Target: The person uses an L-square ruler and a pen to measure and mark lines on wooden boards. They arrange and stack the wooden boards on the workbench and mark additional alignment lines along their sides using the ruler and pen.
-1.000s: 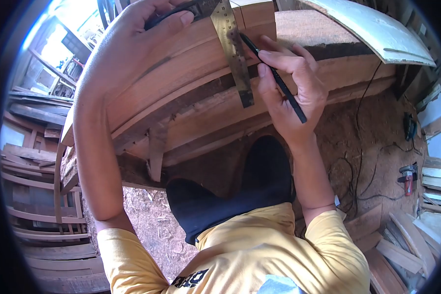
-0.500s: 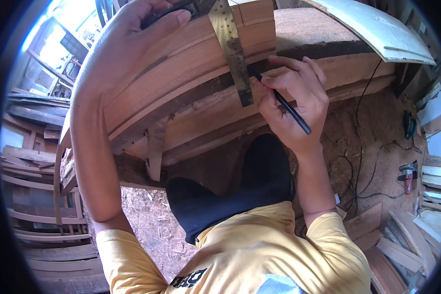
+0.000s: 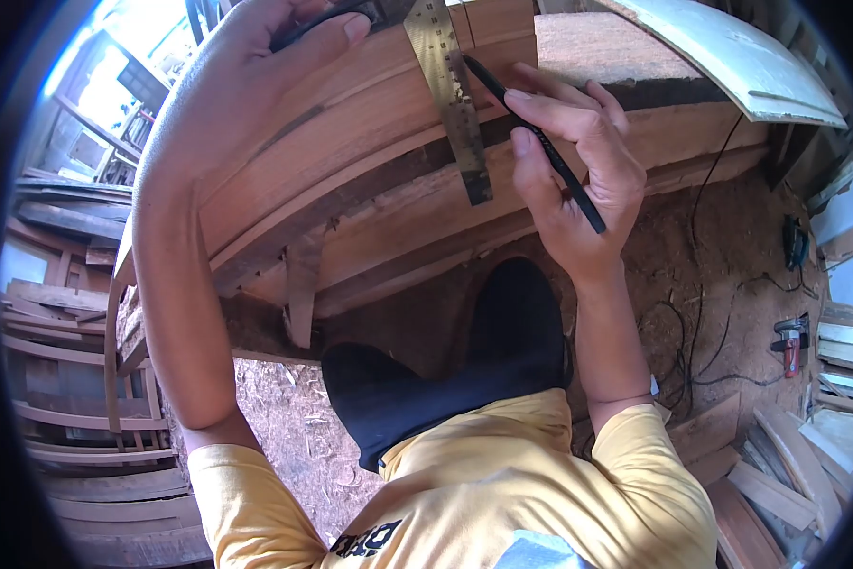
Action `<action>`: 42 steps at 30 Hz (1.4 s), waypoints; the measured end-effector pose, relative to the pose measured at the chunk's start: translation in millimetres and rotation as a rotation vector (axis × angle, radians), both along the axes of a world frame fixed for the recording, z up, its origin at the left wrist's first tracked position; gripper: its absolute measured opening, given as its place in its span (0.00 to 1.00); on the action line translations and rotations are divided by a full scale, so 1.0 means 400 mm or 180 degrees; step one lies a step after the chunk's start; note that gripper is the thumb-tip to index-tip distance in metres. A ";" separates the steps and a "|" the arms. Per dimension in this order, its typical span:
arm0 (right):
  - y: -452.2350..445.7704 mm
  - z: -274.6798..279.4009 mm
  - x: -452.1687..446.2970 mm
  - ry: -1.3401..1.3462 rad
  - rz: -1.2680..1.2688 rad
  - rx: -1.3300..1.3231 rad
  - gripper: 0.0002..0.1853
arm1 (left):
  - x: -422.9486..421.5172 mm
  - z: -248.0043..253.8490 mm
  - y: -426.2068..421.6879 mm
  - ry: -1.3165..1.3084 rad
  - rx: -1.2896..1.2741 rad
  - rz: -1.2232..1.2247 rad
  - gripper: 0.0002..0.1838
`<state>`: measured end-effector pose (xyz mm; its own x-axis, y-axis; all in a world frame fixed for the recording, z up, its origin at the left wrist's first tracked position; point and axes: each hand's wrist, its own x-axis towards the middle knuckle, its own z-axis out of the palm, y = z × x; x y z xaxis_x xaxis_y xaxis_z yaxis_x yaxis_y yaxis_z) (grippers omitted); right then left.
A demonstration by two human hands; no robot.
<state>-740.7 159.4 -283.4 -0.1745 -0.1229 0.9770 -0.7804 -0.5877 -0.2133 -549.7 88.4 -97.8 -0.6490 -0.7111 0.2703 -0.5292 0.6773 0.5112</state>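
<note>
My left hand [image 3: 298,43] is closed around the dark stock of a try square [image 3: 448,95] at the top of the view, its thumb lying along the stock. The square's brass-coloured ruled blade lies across the reddish wooden boards [image 3: 351,114], its end sticking out past their near edge. In my right hand [image 3: 588,161] is a black pencil [image 3: 545,142], pinched between thumb and fingers. The pencil's tip meets the wood close beside the blade's right edge. A thin dark line shows on the board near the top. Part of my left hand is cut off by the frame.
A heavy wooden beam [image 3: 654,142] runs under the boards, with a pale curved panel [image 3: 730,57] at the upper right. Power tools [image 3: 790,346] and cables lie on the dirt floor to the right. Wood offcuts [image 3: 773,488] fill the lower right; stacked frames [image 3: 85,427] stand left.
My right hand has moved up and slightly right. The pencil's tip has gone from low beside the blade to higher along its edge. My left hand and the try square stay nearly still.
</note>
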 end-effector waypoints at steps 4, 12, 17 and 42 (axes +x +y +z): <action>0.019 -0.009 0.001 0.0139 -0.0153 0.0047 0.13 | 0.022 -0.017 -0.009 0.0217 -0.0037 -0.0291 0.07; 0.070 -0.080 0.009 0.0282 -0.0394 0.0607 0.15 | 0.032 -0.042 -0.065 0.0298 -0.0265 -0.0447 0.07; 0.087 -0.084 -0.004 0.0262 -0.0436 0.0722 0.13 | 0.036 -0.019 -0.076 0.0125 -0.0323 -0.0736 0.07; 0.015 -0.004 -0.017 0.0246 -0.0239 -0.0092 0.15 | 0.037 -0.037 -0.081 0.0271 -0.0091 -0.0609 0.06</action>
